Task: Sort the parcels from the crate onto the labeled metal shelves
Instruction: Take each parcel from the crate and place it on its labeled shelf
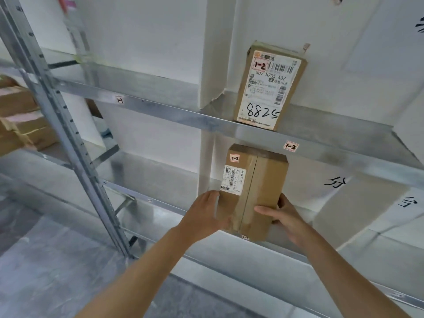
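The parcel (252, 191) is a long brown box, held at the lower shelf (160, 180). Its long axis runs away from the person, into the rack. The far end bears a red-edged tag (234, 158) marked 2-2, and the near end juts past the shelf's front lip. A white shipping label (232, 181) lies along the top's left side, its print running lengthwise. Whether the underside rests on the shelf cannot be told.

The left hand (204, 212) grips the near left side, fingers curled on the edge. The right hand (282, 214) grips the near right side, thumb laid across the top.

On the upper shelf (160, 106) a second parcel (268, 88) stands upright, tagged 1-2 and inked 8825. A sticker (291, 146) reading 1-2 sits on that shelf's lip, just right of it.
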### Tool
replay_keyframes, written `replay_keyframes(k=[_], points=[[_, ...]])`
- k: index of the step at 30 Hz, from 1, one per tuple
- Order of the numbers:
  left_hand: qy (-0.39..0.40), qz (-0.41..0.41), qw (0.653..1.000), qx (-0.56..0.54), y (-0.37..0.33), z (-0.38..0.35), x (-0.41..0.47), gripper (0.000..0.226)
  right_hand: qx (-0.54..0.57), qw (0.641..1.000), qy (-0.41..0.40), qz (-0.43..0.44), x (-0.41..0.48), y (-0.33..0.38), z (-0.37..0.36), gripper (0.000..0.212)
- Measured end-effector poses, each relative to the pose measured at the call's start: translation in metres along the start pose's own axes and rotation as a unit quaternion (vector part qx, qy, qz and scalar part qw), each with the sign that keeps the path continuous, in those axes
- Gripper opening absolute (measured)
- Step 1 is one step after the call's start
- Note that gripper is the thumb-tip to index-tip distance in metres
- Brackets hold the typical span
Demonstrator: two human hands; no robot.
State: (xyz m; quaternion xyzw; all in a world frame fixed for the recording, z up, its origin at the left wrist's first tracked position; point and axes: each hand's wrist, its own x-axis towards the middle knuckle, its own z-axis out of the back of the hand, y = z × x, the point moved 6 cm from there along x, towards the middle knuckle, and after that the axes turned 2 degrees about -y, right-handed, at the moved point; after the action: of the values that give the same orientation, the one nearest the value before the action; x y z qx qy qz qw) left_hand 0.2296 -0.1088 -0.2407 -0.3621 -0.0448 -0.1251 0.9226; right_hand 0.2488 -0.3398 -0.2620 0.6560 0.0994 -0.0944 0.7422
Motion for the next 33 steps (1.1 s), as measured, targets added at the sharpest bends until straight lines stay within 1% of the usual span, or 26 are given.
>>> replay_keyframes(k=[3, 8, 11, 14, 19, 23, 27, 31, 33], points=[[0.004, 0.009, 1.0, -0.02, 0.019, -0.01, 0.013, 0.076, -0.003, 1.0, -0.013, -0.016, 0.013, -0.01, -0.008, 0.089], [0.01, 0.012, 0.999, -0.036, 0.04, -0.021, 0.025, 0.071, -0.006, 0.999, -0.031, -0.026, 0.033, -0.015, -0.014, 0.101], [0.019, 0.004, 0.999, -0.041, 0.051, -0.025, 0.03, 0.073, -0.029, 0.998, -0.037, -0.034, 0.044, -0.016, -0.017, 0.099], [0.028, 0.015, 0.998, -0.049, 0.062, -0.029, 0.032, 0.076, -0.051, 0.997, -0.034, -0.045, 0.051, -0.019, -0.021, 0.1], [0.032, 0.002, 0.999, -0.039, 0.071, -0.036, 0.027, 0.066, -0.042, 0.995, -0.055, -0.072, 0.057, -0.039, -0.025, 0.101], [0.038, 0.012, 0.998, -0.048, 0.071, -0.04, 0.026, 0.073, -0.046, 0.994, -0.066, -0.071, 0.058, -0.044, -0.024, 0.099], [0.036, 0.009, 0.999, -0.039, 0.07, -0.04, 0.028, 0.073, -0.056, 0.993, -0.073, -0.073, 0.056, -0.044, -0.025, 0.097], [0.031, -0.002, 0.999, -0.013, 0.073, -0.039, 0.022, 0.069, -0.106, 0.987, -0.082, -0.093, 0.052, -0.056, -0.025, 0.087], [0.033, -0.004, 0.999, 0.003, 0.075, -0.039, 0.014, 0.068, -0.132, 0.981, -0.085, -0.112, 0.044, -0.066, -0.023, 0.088]])
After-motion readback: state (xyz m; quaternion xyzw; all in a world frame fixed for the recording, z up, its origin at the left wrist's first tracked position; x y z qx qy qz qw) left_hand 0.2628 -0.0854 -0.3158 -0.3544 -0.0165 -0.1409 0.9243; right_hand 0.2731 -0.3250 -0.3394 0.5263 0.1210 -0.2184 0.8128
